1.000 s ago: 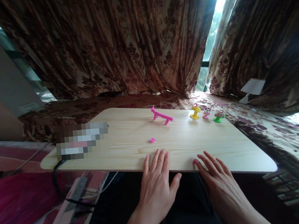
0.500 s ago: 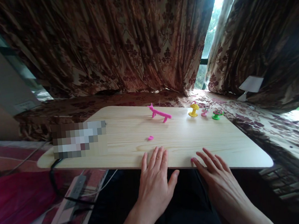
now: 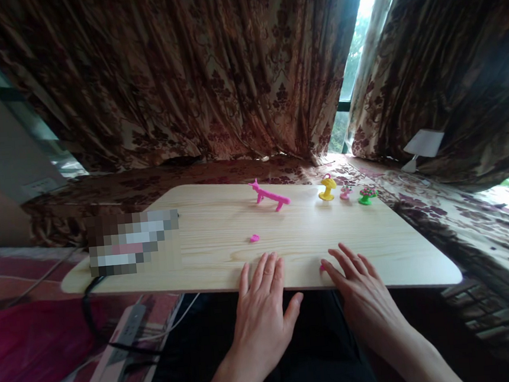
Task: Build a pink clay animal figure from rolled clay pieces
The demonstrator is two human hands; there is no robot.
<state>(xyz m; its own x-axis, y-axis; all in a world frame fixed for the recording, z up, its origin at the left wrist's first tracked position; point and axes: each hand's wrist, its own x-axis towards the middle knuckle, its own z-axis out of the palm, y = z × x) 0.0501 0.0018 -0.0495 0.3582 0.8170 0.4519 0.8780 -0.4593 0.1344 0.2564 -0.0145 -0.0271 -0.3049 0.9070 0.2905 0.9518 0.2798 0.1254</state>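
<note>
My left hand (image 3: pixel 261 309) lies flat at the near edge of the table, fingers stretched out and nothing in it. My right hand (image 3: pixel 365 294) is spread, palm down, over the same edge. Its index fingertip rests at a tiny pink lump (image 3: pixel 322 267), mostly covered, that looks like modelling clay. Beyond my left fingertips lies a small flat pink clay piece (image 3: pixel 254 238). Farther back stands a pink long-bodied four-legged animal figure (image 3: pixel 271 196), its eared head to the left.
At the back right stand a yellow mushroom figure (image 3: pixel 327 189), a small pink one (image 3: pixel 345 192) and a green one with pink dots (image 3: pixel 367 195). A blurred-out object (image 3: pixel 134 243) covers the table's left end, a black cable (image 3: pixel 87 306) hanging from it. Behind, a white lamp (image 3: pixel 426 142).
My right hand has slid slightly forward and left, its index fingertip staying at the tiny pink lump. My left hand stays flat in place. The view has shifted a little.
</note>
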